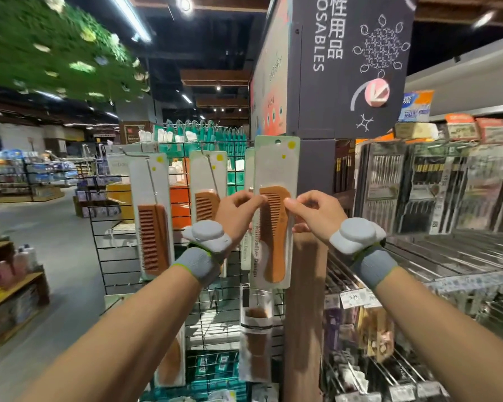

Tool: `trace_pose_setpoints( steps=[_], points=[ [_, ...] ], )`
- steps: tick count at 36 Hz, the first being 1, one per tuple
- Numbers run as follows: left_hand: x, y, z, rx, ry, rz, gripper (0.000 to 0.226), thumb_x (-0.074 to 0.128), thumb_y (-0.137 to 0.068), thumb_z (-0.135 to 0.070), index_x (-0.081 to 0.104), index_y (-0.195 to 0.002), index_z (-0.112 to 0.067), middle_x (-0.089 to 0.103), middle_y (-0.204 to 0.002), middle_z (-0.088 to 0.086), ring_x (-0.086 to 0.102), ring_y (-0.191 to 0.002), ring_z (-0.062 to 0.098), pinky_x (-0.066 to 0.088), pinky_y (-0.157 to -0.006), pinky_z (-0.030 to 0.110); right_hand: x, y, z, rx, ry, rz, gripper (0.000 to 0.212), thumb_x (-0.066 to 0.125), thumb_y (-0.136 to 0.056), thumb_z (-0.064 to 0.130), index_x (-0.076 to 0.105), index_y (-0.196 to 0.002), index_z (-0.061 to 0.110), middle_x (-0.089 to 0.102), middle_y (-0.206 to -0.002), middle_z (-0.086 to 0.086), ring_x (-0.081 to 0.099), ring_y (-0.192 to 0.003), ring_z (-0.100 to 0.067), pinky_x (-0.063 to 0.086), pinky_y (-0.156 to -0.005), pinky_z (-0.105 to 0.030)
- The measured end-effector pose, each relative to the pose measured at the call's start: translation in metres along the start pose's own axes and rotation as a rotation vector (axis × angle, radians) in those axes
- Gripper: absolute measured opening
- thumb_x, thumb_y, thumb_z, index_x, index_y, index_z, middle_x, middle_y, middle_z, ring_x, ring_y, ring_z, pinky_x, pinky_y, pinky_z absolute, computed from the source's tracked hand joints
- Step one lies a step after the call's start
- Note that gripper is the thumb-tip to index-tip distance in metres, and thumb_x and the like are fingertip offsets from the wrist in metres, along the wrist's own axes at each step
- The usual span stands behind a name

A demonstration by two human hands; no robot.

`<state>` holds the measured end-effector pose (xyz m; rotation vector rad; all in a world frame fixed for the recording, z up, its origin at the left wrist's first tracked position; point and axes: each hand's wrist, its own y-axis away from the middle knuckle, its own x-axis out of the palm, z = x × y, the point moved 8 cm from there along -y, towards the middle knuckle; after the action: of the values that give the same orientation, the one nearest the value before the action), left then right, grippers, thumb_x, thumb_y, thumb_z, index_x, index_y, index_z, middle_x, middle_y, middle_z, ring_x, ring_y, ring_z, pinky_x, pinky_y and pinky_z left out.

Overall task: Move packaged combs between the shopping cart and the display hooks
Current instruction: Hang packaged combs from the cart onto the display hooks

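Thumb and fingers of the left hand pinch the left edge of a packaged comb; the right hand pinches its right edge. The pack stands upright, off any hook, before the wire grid. Its pale card holds one brown wooden comb, handle down. Two more comb packs hang from display hooks to its left.
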<state>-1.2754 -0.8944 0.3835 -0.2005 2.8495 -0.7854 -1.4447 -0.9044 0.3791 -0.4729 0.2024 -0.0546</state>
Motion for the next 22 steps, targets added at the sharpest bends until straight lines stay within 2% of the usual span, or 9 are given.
trace_pose_setpoints(
  steps=[5,8,11,15,22],
  points=[
    [0.004,0.000,-0.005,0.015,-0.017,0.010,0.019,0.061,-0.091,-0.021,0.063,-0.077,-0.007,0.058,-0.085,0.014,0.051,-0.081,0.021,0.043,-0.079,0.037,0.001,0.000,0.001,-0.003,-0.011,0.018,0.019,0.069,-0.084,0.025,0.059,-0.080,0.009,0.066,-0.092,-0.020,0.066,-0.082,-0.031,0.059,-0.074,-0.044],
    [0.005,0.002,-0.008,0.020,0.000,0.019,0.023,0.062,-0.089,-0.022,0.059,-0.068,-0.014,0.057,-0.085,0.016,0.052,-0.084,0.023,0.043,-0.083,0.040,0.003,0.001,0.001,-0.007,-0.009,0.035,0.019,0.067,-0.086,0.024,0.059,-0.083,0.008,0.066,-0.096,-0.022,0.066,-0.085,-0.030,0.059,-0.071,-0.037],
    [0.004,0.005,-0.009,0.011,-0.010,0.033,0.025,0.064,-0.078,-0.035,0.058,-0.069,-0.013,0.056,-0.084,0.016,0.053,-0.081,0.022,0.044,-0.080,0.038,0.005,0.003,-0.001,-0.011,-0.012,0.044,0.018,0.066,-0.086,0.024,0.059,-0.083,0.008,0.065,-0.095,-0.021,0.066,-0.082,-0.026,0.059,-0.069,-0.034],
    [0.001,0.004,-0.006,0.007,-0.035,0.038,0.027,0.059,-0.092,-0.023,0.052,-0.068,-0.013,0.051,-0.073,0.007,0.047,-0.074,0.017,0.039,-0.073,0.030,0.008,0.005,-0.002,0.009,-0.013,0.046,0.021,0.066,-0.086,0.027,0.058,-0.083,0.008,0.066,-0.089,-0.019,0.067,-0.077,-0.030,0.058,-0.078,-0.045],
    [-0.002,0.007,-0.007,0.035,-0.038,0.045,0.024,0.058,-0.093,-0.022,0.053,-0.072,-0.010,0.053,-0.073,0.004,0.049,-0.072,0.013,0.036,-0.067,0.024,0.012,0.009,-0.004,0.056,-0.071,0.063,0.022,0.067,-0.085,0.027,0.057,-0.080,0.009,0.061,-0.073,-0.011,0.061,-0.064,-0.023,0.056,-0.081,-0.051]
  ],
)
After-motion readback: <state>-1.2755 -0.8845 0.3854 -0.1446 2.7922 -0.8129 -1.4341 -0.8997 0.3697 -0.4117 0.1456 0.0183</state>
